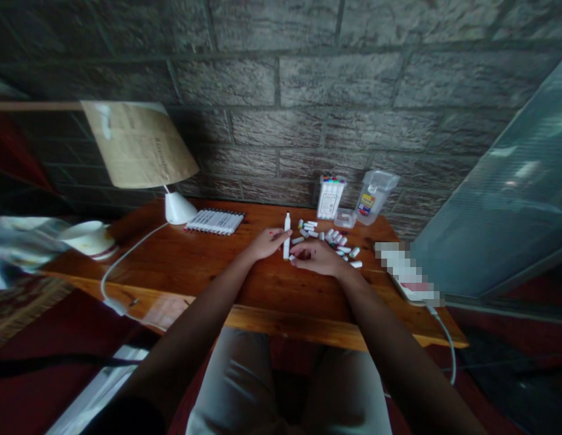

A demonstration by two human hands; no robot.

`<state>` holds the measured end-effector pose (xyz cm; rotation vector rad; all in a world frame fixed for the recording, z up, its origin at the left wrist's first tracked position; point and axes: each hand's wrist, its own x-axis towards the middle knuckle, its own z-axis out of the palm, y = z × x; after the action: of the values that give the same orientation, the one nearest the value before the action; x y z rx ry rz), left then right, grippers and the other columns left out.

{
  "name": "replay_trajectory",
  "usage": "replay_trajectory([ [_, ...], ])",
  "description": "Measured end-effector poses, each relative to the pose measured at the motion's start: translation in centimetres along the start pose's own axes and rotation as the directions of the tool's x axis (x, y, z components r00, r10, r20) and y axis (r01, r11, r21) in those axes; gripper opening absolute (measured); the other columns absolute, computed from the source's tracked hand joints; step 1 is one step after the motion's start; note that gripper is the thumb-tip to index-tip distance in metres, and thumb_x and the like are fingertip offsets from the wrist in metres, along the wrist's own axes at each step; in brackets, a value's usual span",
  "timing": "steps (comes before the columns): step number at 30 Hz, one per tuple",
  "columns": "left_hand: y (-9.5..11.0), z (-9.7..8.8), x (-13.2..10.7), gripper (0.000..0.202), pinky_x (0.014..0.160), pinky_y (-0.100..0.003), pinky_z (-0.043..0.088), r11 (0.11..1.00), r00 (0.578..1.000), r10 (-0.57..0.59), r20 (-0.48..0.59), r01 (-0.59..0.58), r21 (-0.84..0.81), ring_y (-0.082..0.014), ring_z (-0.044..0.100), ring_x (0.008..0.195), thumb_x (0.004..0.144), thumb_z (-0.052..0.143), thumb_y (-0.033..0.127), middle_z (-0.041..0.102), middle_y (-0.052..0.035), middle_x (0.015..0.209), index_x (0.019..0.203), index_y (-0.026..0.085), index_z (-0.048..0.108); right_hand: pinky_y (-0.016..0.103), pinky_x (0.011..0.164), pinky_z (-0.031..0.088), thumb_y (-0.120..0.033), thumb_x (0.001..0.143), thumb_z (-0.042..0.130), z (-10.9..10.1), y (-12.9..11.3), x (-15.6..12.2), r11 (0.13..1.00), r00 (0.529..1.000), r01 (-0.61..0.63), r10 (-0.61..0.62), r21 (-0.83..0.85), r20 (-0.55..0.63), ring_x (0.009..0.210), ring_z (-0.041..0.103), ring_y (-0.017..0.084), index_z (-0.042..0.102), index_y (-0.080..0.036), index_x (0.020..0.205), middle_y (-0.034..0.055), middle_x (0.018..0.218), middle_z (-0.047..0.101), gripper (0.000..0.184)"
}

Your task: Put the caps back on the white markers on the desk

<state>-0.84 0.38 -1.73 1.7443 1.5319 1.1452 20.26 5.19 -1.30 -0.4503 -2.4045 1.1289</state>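
Near the middle of the wooden table (272, 296), my left hand (268, 243) is closed around a white marker (287, 232), held upright with its dark tip at the top. My right hand (318, 257) is closed beside the marker's lower end, its fingertips pinching a small white cap (292, 258). Loose marker caps (338, 237) lie scattered just beyond and to the right of my right hand. Left of my hands, several white markers (215, 221) lie side by side in a row.
At the back stand a clear case of markers (330, 198), a clear lid (345, 217) and a clear container (374, 198). A lamp (179, 208) and a white cup (89, 238) are on the left; its cord (122, 257) crosses the table. A blurred-out device (408, 275) lies right.
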Motion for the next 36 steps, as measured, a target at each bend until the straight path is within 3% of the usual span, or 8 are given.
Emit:
replay_trajectory([
  [5, 0.03, -0.04, 0.0, 0.058, 0.064, -0.031, 0.045, 0.999, 1.0, -0.003, 0.002, 0.003, -0.033, -0.0176, 0.056, 0.062, 0.083, 0.056, 0.076, 0.059, 0.0, 0.062, 0.066, 0.021, 0.059, 0.026, 0.063, 0.047, -0.022, 0.081, 0.068, 0.14, 0.3, 0.07, 1.0, 0.999, -0.014, 0.014, -0.001, -0.039, 0.066, 0.063, 0.015, 0.077, -0.019, 0.088, 0.0007, 0.076, 0.073, 0.011],
  [12, 0.64, -0.14, -0.18, 0.06, 0.062, -0.032, 0.043, 1.0, 1.0, -0.015, 0.003, 0.015, -0.022, -0.0181, 0.055, 0.06, 0.082, 0.053, 0.079, 0.057, 0.0, 0.059, 0.065, 0.022, 0.058, 0.031, 0.072, 0.05, -0.031, 0.093, 0.058, 0.12, 0.07, 0.36, 0.991, 0.971, 0.035, -0.063, -0.126, -0.229, 0.073, 0.064, 0.018, 0.077, -0.019, 0.101, 0.0054, 0.086, 0.074, 0.024],
  [15, 0.92, -0.18, -0.26, 0.061, 0.061, -0.032, 0.041, 1.0, 1.0, -0.023, -0.007, 0.023, -0.019, -0.0185, 0.054, 0.06, 0.08, 0.054, 0.081, 0.057, 0.0001, 0.058, 0.063, 0.023, 0.058, 0.032, 0.077, 0.051, -0.028, 0.093, 0.057, 0.06, 0.05, 0.36, 0.989, 0.965, 0.038, -0.073, -0.146, -0.25, 0.078, 0.067, 0.018, 0.074, -0.018, 0.102, 0.0067, 0.092, 0.075, 0.022],
  [23, 0.29, -0.01, -0.12, 0.059, 0.062, -0.032, 0.042, 1.0, 1.0, -0.023, 0.005, 0.023, -0.018, -0.0178, 0.055, 0.06, 0.083, 0.054, 0.078, 0.058, 0.0001, 0.06, 0.066, 0.022, 0.058, 0.029, 0.065, 0.047, -0.029, 0.088, 0.061, -0.01, 0.18, 0.42, 0.991, 0.949, -0.002, -0.04, -0.132, -0.313, 0.066, 0.063, 0.016, 0.067, -0.021, 0.093, 0.0026, 0.08, 0.072, 0.011],
  [30, 0.53, -0.14, -0.03, 0.051, 0.063, -0.033, 0.049, 0.997, 0.991, 0.023, -0.134, -0.032, -0.065, -0.0191, 0.062, 0.061, 0.093, 0.046, 0.071, 0.066, -0.0017, 0.065, 0.078, 0.024, 0.056, 0.03, 0.064, 0.048, -0.038, 0.088, 0.063, -0.05, -0.28, 0.34, 0.991, 0.922, -0.045, -0.006, -0.124, -0.387, 0.064, 0.064, 0.017, 0.063, -0.023, 0.084, 0.0019, 0.076, 0.072, 0.015],
  [33, 0.6, -0.27, 0.15, 0.047, 0.061, -0.031, 0.05, 0.993, 0.972, 0.032, -0.233, -0.058, -0.105, -0.0176, 0.062, 0.059, 0.093, 0.049, 0.07, 0.067, -0.0011, 0.067, 0.082, 0.024, 0.053, 0.031, 0.066, 0.049, -0.036, 0.087, 0.064, -0.11, -0.12, 0.38, 0.992, 0.913, -0.053, 0.003, -0.113, -0.409, 0.066, 0.066, 0.018, 0.065, -0.023, 0.087, 0.0021, 0.079, 0.074, 0.013],
  [36, 0.27, -0.3, 0.35, 0.047, 0.058, -0.029, 0.05, 0.982, 0.97, 0.018, -0.242, -0.062, -0.177, -0.0157, 0.062, 0.057, 0.091, 0.053, 0.071, 0.065, 0.0006, 0.067, 0.084, 0.024, 0.048, 0.031, 0.068, 0.051, -0.03, 0.084, 0.064, -0.11, 0.09, 0.4, 0.993, 0.915, -0.066, 0.021, -0.1, -0.403, 0.067, 0.067, 0.018, 0.068, -0.022, 0.093, 0.0025, 0.082, 0.075, 0.013],
])
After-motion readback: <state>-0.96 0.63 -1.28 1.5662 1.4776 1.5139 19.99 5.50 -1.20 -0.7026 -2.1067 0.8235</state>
